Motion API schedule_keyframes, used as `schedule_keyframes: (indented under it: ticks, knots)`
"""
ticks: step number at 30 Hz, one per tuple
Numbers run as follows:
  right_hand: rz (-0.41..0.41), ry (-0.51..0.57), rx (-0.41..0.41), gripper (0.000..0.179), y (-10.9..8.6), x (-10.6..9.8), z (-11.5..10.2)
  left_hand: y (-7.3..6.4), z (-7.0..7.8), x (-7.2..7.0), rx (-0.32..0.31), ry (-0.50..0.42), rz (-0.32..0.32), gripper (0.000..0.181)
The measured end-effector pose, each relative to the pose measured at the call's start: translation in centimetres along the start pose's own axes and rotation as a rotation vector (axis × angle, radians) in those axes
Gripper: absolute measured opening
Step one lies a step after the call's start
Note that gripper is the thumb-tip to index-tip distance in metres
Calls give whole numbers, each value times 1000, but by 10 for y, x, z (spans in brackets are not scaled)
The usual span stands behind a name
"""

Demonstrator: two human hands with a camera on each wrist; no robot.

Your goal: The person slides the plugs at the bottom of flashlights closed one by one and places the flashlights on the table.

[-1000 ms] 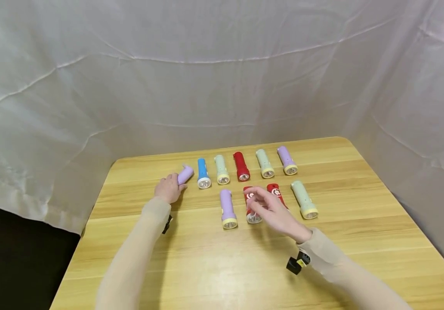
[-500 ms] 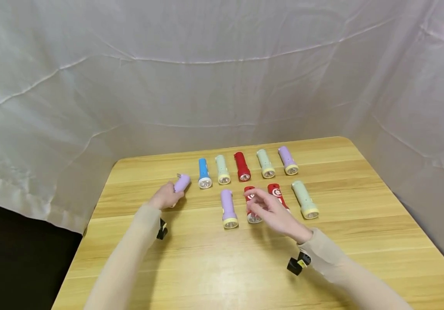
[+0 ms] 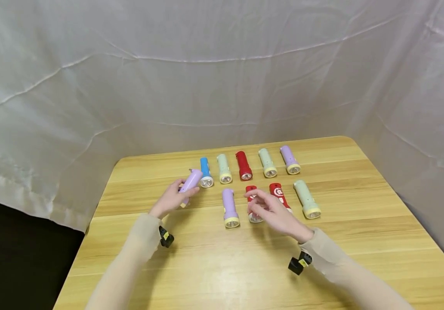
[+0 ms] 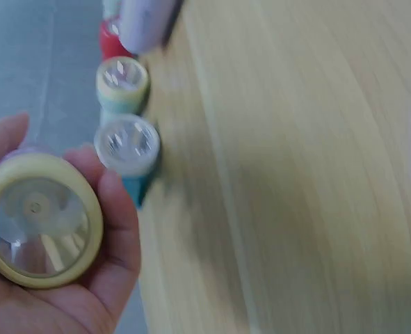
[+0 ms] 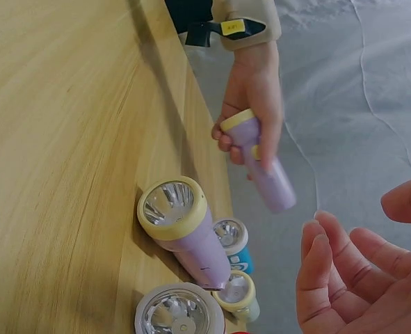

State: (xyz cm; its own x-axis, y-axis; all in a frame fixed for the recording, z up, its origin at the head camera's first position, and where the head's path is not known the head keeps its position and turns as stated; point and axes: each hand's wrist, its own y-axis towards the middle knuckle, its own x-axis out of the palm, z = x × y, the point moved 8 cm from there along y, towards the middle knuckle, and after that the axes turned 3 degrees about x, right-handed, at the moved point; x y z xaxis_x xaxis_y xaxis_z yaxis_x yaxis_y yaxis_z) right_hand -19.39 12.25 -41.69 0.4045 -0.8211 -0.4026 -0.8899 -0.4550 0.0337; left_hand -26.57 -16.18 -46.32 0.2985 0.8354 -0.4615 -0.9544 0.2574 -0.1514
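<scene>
My left hand (image 3: 171,199) grips a purple flashlight (image 3: 192,179) with a yellow head, above the table's left side. In the left wrist view, the lens of the held purple flashlight (image 4: 42,221) faces the camera, with fingers around its body. The right wrist view shows this flashlight (image 5: 275,186) tilted in the left hand's grasp. My right hand (image 3: 274,213) hovers over two red flashlights (image 3: 277,190), partly hiding them; its fingers are loosely bent and hold nothing. Another purple flashlight (image 3: 229,203) lies just left of the right hand.
Along the back lie a blue flashlight (image 3: 205,167), pale green ones (image 3: 223,165), a red one (image 3: 242,162) and a purple one (image 3: 289,156). A pale green flashlight (image 3: 305,196) ends the front row. Grey-white cloth (image 3: 222,94) hangs behind the wooden table (image 3: 214,267).
My left hand has raised the purple flashlight and turned it, drawing back slightly, then moving right toward the blue flashlight. The right hand has stayed almost still.
</scene>
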Motion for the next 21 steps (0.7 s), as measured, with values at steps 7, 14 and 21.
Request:
schedule_keyframes:
  ticks: [7,14,21]
  knots:
    - [4,33,-4,29,1,-2,0,-6,30,21,114,-120,-68,43]
    - [10,76,32,28,4,-2,3,-10,49,41,206,-159,-94,40]
    - [33,111,-7,31,8,-3,-1,-11,66,52,330,-9,5,40]
